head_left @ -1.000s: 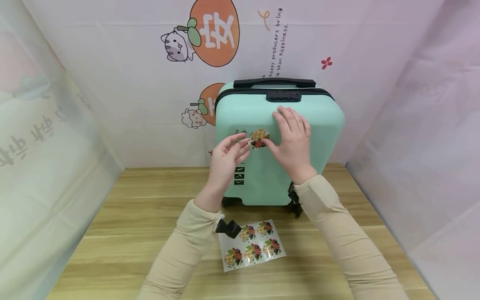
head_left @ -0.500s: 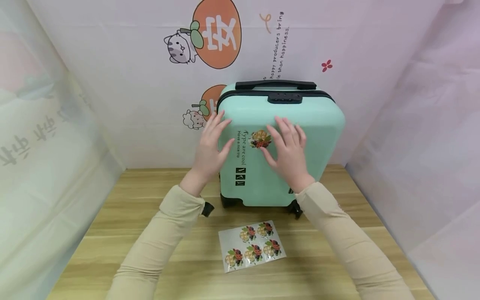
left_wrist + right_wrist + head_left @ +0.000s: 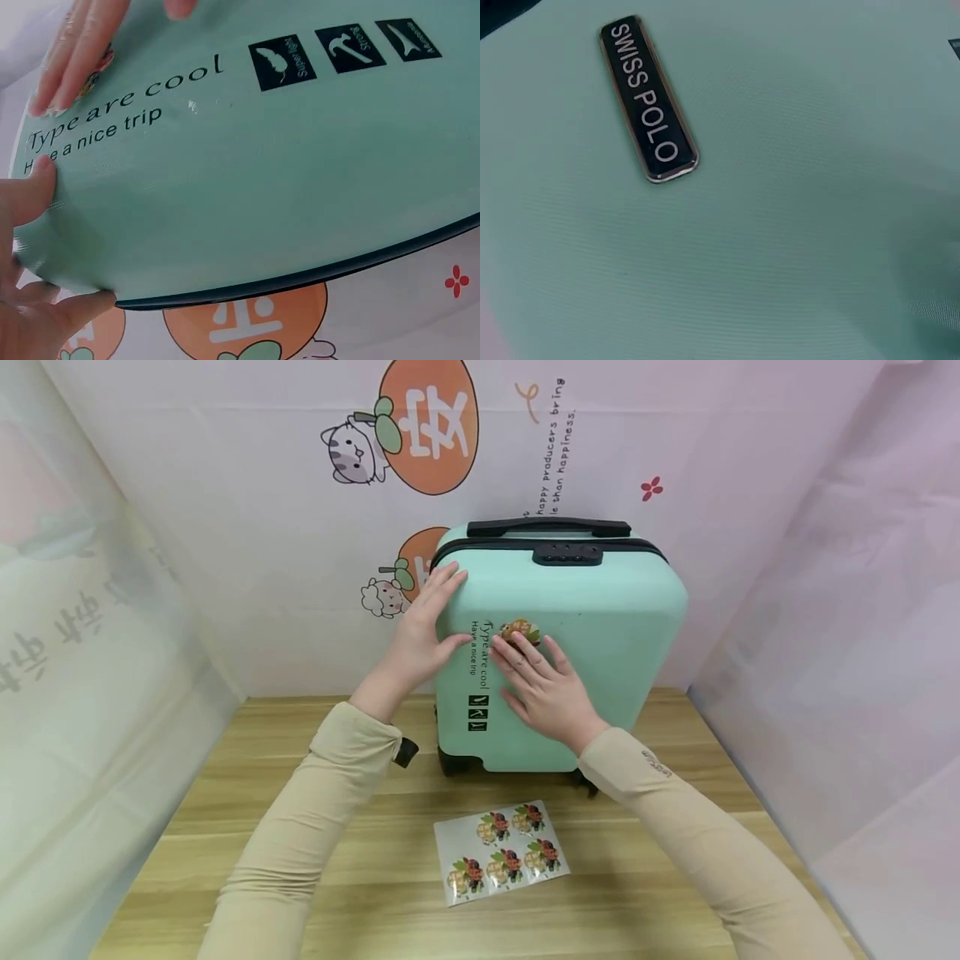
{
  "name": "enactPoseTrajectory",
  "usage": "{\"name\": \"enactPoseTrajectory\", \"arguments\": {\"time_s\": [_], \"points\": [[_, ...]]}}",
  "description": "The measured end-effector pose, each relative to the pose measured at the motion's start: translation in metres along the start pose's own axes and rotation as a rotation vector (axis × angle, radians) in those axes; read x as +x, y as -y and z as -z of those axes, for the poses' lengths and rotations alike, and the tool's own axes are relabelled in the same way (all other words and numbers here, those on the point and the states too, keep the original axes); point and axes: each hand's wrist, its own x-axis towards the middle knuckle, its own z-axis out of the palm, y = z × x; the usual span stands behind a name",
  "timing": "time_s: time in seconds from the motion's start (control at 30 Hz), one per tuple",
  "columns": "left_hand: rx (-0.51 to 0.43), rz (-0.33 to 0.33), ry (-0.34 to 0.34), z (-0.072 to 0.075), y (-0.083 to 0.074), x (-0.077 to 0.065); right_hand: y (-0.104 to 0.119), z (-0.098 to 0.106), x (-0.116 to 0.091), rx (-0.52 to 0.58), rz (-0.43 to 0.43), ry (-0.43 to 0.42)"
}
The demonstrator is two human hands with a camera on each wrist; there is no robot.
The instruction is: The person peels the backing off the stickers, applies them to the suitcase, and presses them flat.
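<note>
A mint-green suitcase (image 3: 618, 627) stands upright on the table. On its front is a colourful fruit sticker (image 3: 522, 628), partly hidden under my right hand (image 3: 551, 693), whose extended fingers lie over it. My left hand (image 3: 418, 639) rests at the suitcase's upper left side, thumb on the front face and fingers near the edge. In the left wrist view, the left fingers (image 3: 82, 309) touch the suitcase's rim, while the right fingers cover much of the sticker (image 3: 96, 75) beside the printed words. The right wrist view shows a nameplate (image 3: 649, 97) but not the hand.
A sticker sheet (image 3: 454, 839) with several fruit stickers and a bare patch lies on the wooden table (image 3: 360, 852) before the suitcase. A black handle (image 3: 551, 526) and lock (image 3: 567, 554) top the suitcase. A printed cloth backdrop (image 3: 255, 527) hangs behind.
The left hand let go of the sticker and moved left to the suitcase's side. The right hand moved down and left, flattening its fingers over the sticker, now on the suitcase front.
</note>
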Motion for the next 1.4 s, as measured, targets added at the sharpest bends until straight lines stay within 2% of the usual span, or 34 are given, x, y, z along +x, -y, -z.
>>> {"name": "enactPoseTrajectory", "arguments": {"time_s": [0.27,0.4,0.57,0.8,0.97,1.13,1.3,1.4], "points": [[0.020,-0.012,0.006,0.004,0.000,-0.002,-0.002,0.001,0.008,-0.059,-0.013,0.051],[0.039,-0.017,0.002,0.006,0.002,-0.001,-0.008,0.005,0.012,-0.058,-0.084,0.047],[0.058,-0.007,0.003,0.007,0.002,-0.001,-0.012,0.006,0.013,0.006,-0.156,-0.002],[0.080,-0.017,0.014,0.008,-0.002,-0.003,0.002,-0.007,0.008,-0.024,-0.013,-0.074],[0.091,-0.015,0.010,0.009,-0.003,-0.004,0.002,-0.008,0.009,-0.036,0.009,-0.061],[0.083,-0.014,0.001,0.010,-0.005,-0.005,-0.010,-0.002,0.010,-0.066,-0.056,-0.076],[0.078,0.004,0.019,0.010,-0.007,-0.005,-0.018,0.005,0.006,-0.003,-0.152,-0.090],[0.077,0.010,0.018,0.009,-0.008,-0.005,-0.017,0.005,0.003,0.011,-0.154,-0.099]]}}
